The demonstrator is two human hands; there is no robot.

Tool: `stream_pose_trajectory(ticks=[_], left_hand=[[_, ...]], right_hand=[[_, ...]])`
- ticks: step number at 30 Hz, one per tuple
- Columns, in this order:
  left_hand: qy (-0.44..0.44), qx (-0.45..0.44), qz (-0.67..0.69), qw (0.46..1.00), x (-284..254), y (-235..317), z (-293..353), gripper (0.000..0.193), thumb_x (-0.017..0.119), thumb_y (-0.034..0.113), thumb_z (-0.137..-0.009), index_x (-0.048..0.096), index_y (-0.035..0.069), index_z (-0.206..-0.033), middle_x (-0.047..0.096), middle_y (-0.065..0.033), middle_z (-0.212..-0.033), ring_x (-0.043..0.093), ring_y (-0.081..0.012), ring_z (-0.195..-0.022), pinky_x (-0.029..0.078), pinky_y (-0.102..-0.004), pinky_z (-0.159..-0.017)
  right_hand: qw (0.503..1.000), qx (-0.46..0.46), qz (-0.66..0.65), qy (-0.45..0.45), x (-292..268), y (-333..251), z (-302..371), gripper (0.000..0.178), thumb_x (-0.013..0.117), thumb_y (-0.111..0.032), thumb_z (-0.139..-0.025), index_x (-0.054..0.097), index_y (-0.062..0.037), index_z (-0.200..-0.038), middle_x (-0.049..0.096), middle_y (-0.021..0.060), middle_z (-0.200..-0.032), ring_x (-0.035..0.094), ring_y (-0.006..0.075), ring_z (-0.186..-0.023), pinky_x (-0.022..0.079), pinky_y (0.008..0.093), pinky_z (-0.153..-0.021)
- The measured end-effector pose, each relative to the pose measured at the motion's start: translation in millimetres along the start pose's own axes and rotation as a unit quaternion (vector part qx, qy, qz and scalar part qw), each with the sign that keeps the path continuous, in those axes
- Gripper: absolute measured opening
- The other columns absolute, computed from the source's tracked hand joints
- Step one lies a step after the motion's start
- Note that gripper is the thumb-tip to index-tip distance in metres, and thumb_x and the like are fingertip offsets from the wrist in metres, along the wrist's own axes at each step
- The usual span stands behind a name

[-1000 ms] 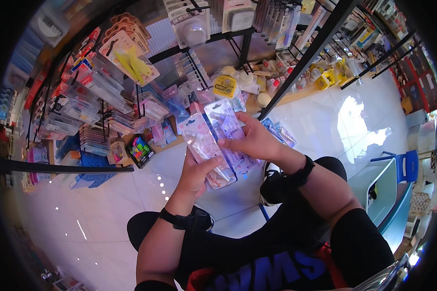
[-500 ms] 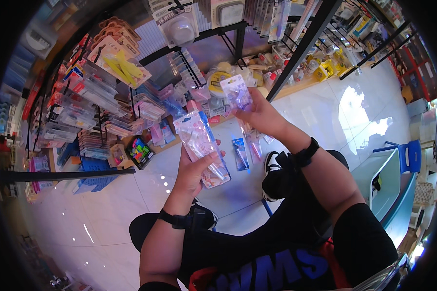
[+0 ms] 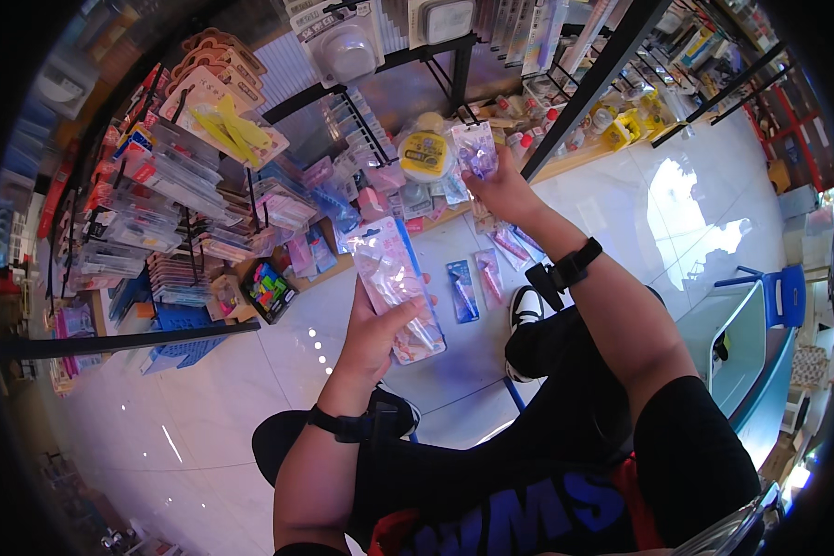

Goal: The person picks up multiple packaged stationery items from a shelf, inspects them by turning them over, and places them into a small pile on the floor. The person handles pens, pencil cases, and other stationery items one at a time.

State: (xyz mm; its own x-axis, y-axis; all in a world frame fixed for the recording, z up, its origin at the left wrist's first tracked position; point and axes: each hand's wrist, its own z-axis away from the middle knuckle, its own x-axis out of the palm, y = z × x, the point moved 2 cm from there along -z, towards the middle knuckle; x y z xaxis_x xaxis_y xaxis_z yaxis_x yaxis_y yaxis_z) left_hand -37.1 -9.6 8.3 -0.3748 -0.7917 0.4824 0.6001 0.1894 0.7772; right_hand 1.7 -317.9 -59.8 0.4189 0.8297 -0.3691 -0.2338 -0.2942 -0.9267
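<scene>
My left hand (image 3: 372,326) is closed round a flat blister pack (image 3: 387,264) with a pink and white card and clear plastic front; a blue edge behind it suggests a second pack. Farther forward and to the right, my right hand (image 3: 511,192) pinches a small blister card (image 3: 473,141) with purple pieces under the plastic. The top of this card is at the tip of a black display hook (image 3: 466,113); whether the hook passes through it I cannot tell. Left of the card is a round yellow-labelled container (image 3: 424,154).
Blister packs lie on the tiled floor, including a blue one (image 3: 463,293) and a pink one (image 3: 489,276). A black rack post (image 3: 595,91) slants up beside my right hand. Hanging packs (image 3: 153,222) crowd the left. A pale tub (image 3: 737,338) and blue stool (image 3: 786,296) stand at right.
My right hand has carried the small card forward and to the right, up to the hook. My left hand keeps its pack at nearly the same place. The view has shifted slightly.
</scene>
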Motion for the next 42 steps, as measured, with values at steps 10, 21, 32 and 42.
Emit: stream_pose_trajectory(ticks=[10,21,32,42], left_hand=[[-0.006,-0.018,0.002,1.000,-2,0,-6,0.078,0.078,0.001,-0.087,0.035,0.006,-0.153,0.065,-0.0200,-0.133,0.073,-0.0308,-0.112,0.060,-0.0454,-0.097],[-0.020,0.019,0.005,1.000,-8,1,-24,0.081,0.078,0.000,-0.088,0.033,0.007,-0.155,0.065,-0.0172,-0.135,0.070,-0.0284,-0.117,0.059,-0.0443,-0.100],[-0.007,0.029,-0.002,1.000,-15,-12,-24,0.083,0.083,0.003,-0.088,0.034,0.006,-0.154,0.063,-0.0128,-0.133,0.068,-0.0239,-0.120,0.057,-0.0406,-0.102],[-0.003,0.084,0.037,0.996,-8,-17,-44,0.077,0.076,-0.005,-0.089,0.033,0.007,-0.152,0.062,-0.0140,-0.135,0.074,-0.0300,-0.108,0.061,-0.0447,-0.098]], right_hand=[[0.997,0.027,0.063,0.017,13,15,-17,0.085,0.075,-0.038,-0.099,0.025,0.0031,-0.155,0.072,0.0144,-0.097,0.070,0.0212,-0.088,0.055,0.0378,-0.081],[0.967,-0.194,0.116,0.121,48,43,-111,0.069,0.073,-0.034,-0.099,0.040,0.0024,-0.148,0.067,0.0295,-0.124,0.065,0.0486,-0.115,0.052,0.0497,-0.099],[0.973,-0.160,0.142,0.089,55,42,-196,0.097,0.088,-0.037,-0.086,0.034,0.0021,-0.156,0.055,0.0231,-0.146,0.059,0.0322,-0.130,0.048,0.0421,-0.110],[0.934,0.264,-0.052,-0.237,41,-39,5,0.057,0.054,-0.060,-0.105,0.070,-0.0058,-0.111,0.072,0.0079,-0.094,0.071,0.0185,-0.083,0.054,0.0339,-0.068]])
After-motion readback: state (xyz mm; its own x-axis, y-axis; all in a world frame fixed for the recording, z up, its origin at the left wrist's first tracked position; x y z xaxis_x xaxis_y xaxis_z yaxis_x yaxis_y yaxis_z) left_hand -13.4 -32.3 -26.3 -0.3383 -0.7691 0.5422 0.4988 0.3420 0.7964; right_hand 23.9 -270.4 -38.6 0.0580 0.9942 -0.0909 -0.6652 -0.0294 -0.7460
